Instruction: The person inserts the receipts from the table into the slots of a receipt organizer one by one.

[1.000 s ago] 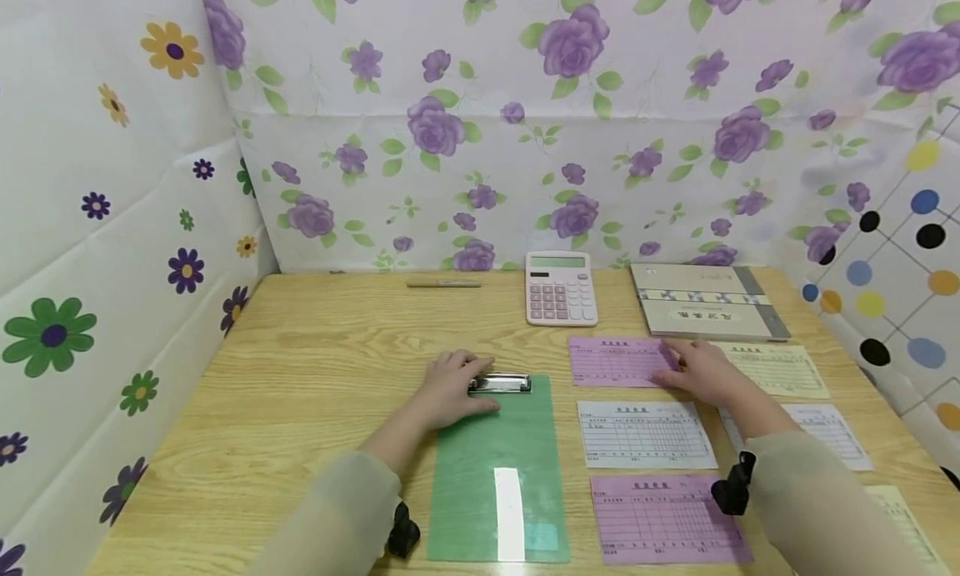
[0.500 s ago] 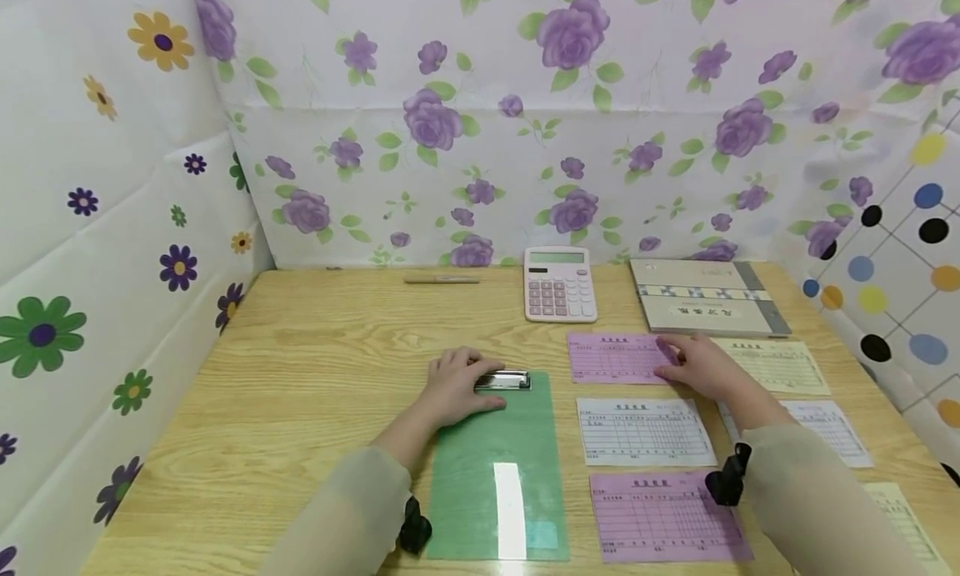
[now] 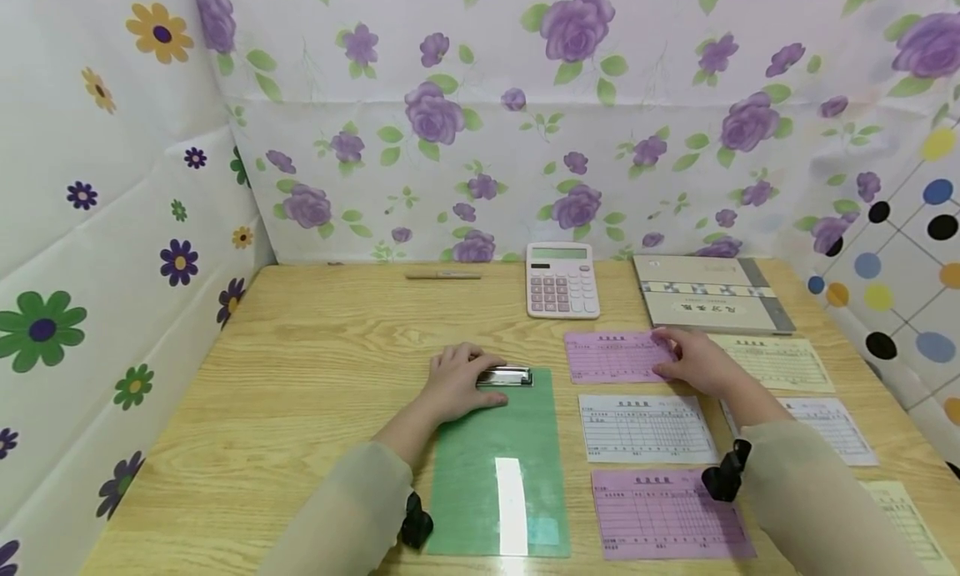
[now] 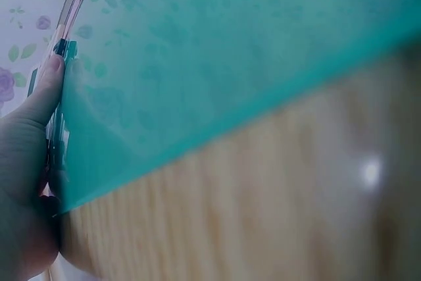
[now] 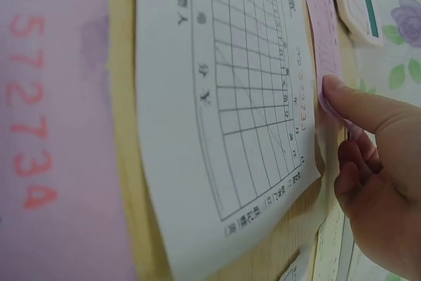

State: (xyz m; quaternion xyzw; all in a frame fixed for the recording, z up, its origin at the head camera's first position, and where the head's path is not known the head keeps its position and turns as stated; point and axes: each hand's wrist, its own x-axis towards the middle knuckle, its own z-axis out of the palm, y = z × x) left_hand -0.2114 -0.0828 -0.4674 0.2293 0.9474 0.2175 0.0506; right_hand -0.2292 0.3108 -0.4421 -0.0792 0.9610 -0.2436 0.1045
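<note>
In the head view, my left hand (image 3: 453, 384) holds the top left of a green clipboard (image 3: 498, 468), its fingers by the metal clip (image 3: 506, 377). The left wrist view shows the thumb (image 4: 49, 87) along the clip. My right hand (image 3: 701, 363) pinches the right edge of a purple printed slip (image 3: 607, 357) between thumb and fingers. That edge is bent up a little in the right wrist view. Below it lie a white slip (image 3: 645, 428) and another purple slip (image 3: 663, 518). A pale yellow slip (image 3: 776, 363) is partly behind my right hand.
A pink calculator (image 3: 561, 281) stands at the back, left of a flat grey-white book (image 3: 712, 294). A pen (image 3: 442, 275) lies near the back edge. Further slips at right include a white one (image 3: 828, 430) and a yellow one (image 3: 907, 522). Patterned cloth walls surround the wooden table (image 3: 300, 376).
The right hand has shifted slightly left, and the purple slip it pinches has moved left a little. The left hand has slid slightly right along the clip.
</note>
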